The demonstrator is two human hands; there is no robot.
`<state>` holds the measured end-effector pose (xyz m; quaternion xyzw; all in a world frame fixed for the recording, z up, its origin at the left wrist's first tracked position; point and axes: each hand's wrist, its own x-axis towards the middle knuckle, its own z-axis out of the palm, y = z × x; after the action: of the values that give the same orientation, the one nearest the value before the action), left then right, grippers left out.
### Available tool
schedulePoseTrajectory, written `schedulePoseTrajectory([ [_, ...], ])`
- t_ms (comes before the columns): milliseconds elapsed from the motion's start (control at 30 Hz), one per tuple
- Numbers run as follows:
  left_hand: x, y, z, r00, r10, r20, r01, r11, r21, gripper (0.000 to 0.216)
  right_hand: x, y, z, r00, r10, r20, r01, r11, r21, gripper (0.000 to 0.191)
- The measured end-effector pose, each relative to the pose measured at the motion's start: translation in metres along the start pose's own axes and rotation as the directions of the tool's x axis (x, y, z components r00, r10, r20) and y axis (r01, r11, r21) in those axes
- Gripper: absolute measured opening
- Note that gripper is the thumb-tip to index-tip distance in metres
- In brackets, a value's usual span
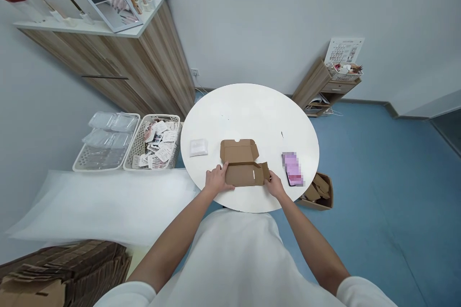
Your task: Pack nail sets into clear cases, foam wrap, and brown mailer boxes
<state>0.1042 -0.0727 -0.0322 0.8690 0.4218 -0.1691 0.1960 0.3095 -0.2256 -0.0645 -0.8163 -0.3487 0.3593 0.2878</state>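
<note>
A brown cardboard box (239,174), partly folded with its lid laid back, rests near the front of the round white table (248,110). My left hand (216,180) grips its left end, thumb and fingers spread around the edge. At the right end, my right hand (274,183) pinches a raised side flap. To the left lies a small clear plastic packet (198,147). A phone (293,169) with a blurred-out pink screen is to the right of the box.
White baskets at left hold clear plastic packs (111,136) and printed cards (158,144). Translucent wrapping sheet (108,204) spreads below them, above stacked flat cardboard (61,273). An open carton (320,192) of cardboard pieces stands by the table's right edge. Wooden cabinets (158,57) line the wall.
</note>
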Motion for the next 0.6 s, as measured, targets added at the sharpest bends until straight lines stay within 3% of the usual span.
schedulePoseTrajectory([
  [133,0.001,0.001,0.001,1.000,-0.004,0.005,0.005,0.999,-0.043,0.109,-0.001,-0.017,0.005,0.987,-0.157,0.026,0.158,0.986,-0.057,0.048],
  [367,0.001,0.002,0.006,1.000,-0.012,-0.009,0.011,0.995,-0.103,0.109,0.004,-0.037,0.017,0.973,-0.180,0.145,0.201,0.969,-0.144,0.068],
  [500,0.002,0.001,0.010,1.000,-0.018,-0.025,0.015,0.992,-0.123,0.109,0.013,-0.044,0.018,0.993,-0.053,0.102,0.074,0.972,-0.222,0.050],
  [600,0.002,0.000,0.012,1.000,-0.013,-0.028,0.009,0.992,-0.126,0.110,0.022,-0.048,0.018,0.999,0.036,0.023,-0.028,0.959,-0.281,0.047],
])
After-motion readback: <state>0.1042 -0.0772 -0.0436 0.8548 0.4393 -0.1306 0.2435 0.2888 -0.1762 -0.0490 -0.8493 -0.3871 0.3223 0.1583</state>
